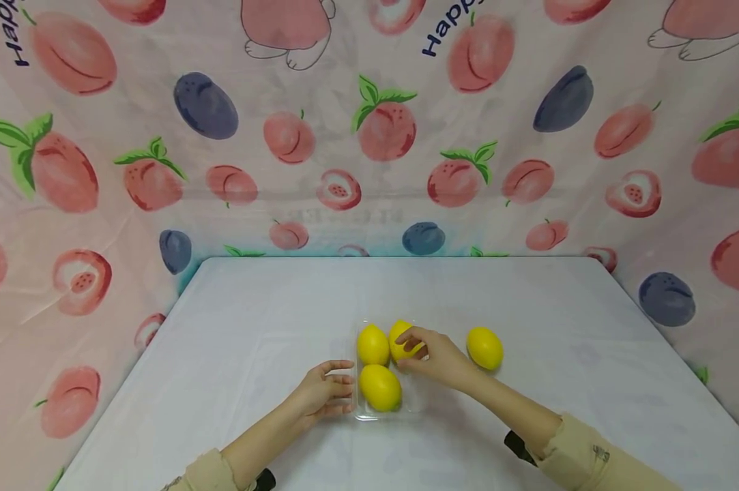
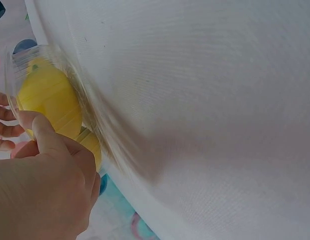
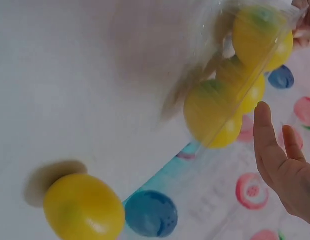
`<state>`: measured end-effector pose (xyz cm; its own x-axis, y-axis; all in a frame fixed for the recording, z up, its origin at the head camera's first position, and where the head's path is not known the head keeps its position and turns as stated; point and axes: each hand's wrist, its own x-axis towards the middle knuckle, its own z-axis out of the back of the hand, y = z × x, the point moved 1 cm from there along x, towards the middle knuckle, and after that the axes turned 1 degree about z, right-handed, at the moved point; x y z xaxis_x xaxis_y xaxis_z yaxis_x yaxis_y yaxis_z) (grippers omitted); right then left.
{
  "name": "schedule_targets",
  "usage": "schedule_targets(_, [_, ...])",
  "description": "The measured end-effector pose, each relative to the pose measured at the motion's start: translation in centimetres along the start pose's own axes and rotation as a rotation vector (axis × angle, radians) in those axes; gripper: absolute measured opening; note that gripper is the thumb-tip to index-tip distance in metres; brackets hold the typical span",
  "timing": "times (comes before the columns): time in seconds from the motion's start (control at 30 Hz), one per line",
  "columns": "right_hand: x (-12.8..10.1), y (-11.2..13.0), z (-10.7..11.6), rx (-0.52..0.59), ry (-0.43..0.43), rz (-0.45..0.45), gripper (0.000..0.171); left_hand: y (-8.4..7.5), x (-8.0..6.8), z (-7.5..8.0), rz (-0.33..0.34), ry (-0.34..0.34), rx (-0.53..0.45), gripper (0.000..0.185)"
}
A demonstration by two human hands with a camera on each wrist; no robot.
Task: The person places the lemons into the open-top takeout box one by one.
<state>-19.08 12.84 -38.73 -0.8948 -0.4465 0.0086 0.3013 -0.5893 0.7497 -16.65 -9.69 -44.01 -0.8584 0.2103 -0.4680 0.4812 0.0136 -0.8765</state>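
Observation:
A clear plastic box point(image 1: 369, 414) on the white table holds three yellow lemons. One lemon point(image 1: 373, 345) sits at the far left, another point(image 1: 381, 387) at the near left, and a third point(image 1: 400, 334) at the far right. My left hand point(image 1: 321, 394) is at the box's left wall, its fingers extended along that side. Over the far-right lemon hovers my right hand point(image 1: 439, 357), partly covering it in the head view. In the right wrist view the right fingers point(image 3: 267, 132) are spread, with a gap between them and the lemons.
A loose lemon point(image 1: 484, 348) lies on the white tablecloth point(image 1: 271, 307), to the right of the box and beyond the right forearm. Behind the table hangs a fruit-print curtain point(image 1: 344, 136), which also runs along both sides.

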Motion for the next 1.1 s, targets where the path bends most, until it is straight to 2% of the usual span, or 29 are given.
schedule_targets(0.27, [-0.4, -1.4, 1.7, 0.006, -0.076, -0.006, 0.026, 0.2, 0.0, 0.1, 0.002, -0.004, 0.002, 0.043])
schedule_targets(0.53, [-0.8, -2.8, 3.4, 0.026, -0.134, -0.064, 0.026, 0.2, 0.1, 0.1, 0.004, -0.009, 0.006, 0.041])
schedule_targets(0.77, [0.1, -4.9, 5.9, 0.035, -0.222, -0.150, 0.030, -0.2, 0.0, 0.2, 0.000, -0.008, 0.017, 0.040])
schedule_targets(1.1, [-0.1, -7.5, 8.2, -0.018, -0.221, -0.207, 0.036, 0.0, 0.0, 0.3, -0.005, 0.038, 0.017, 0.042])
